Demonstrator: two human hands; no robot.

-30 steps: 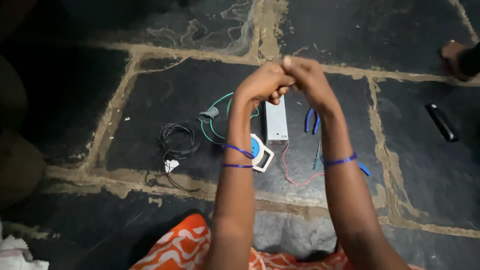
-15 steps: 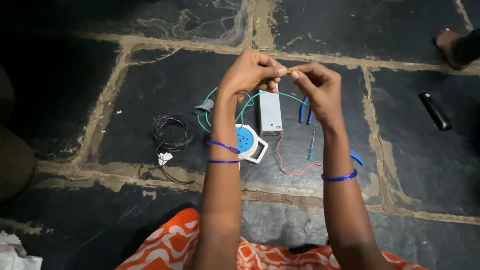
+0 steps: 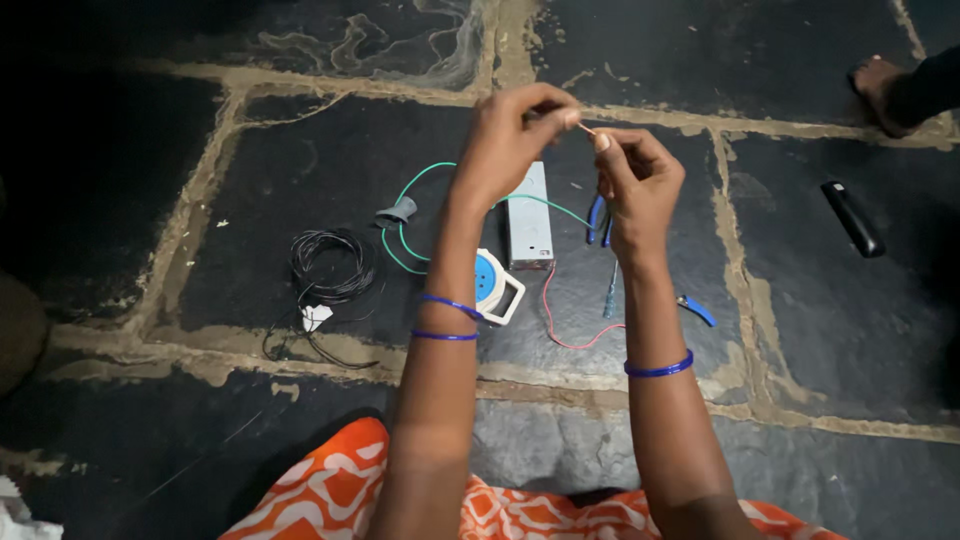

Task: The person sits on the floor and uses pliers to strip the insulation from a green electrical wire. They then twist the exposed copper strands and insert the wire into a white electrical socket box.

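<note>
Two hands, left hand (image 3: 515, 135) and right hand (image 3: 640, 180), have parted slightly since before, each pinching one thin wire (image 3: 585, 127) end above the floor (image 3: 300, 180).

Left hand (image 3: 515, 135) and right hand (image 3: 635, 170) raised, fingertips pinched together

We could not tell what the thin piece (image 3: 584, 128) pinched between the left hand (image 3: 515, 140) and the right hand (image 3: 640, 180) was; it was too small. The left forearm hid part of the round blue and white device (image 3: 497, 287). The right hand covered the upper part of the blue-handled pliers (image 3: 597, 220). The foot (image 3: 880, 88) at top right was cut off by the edge. The orange patterned cloth (image 3: 330, 495) ran off the bottom edge.
</note>
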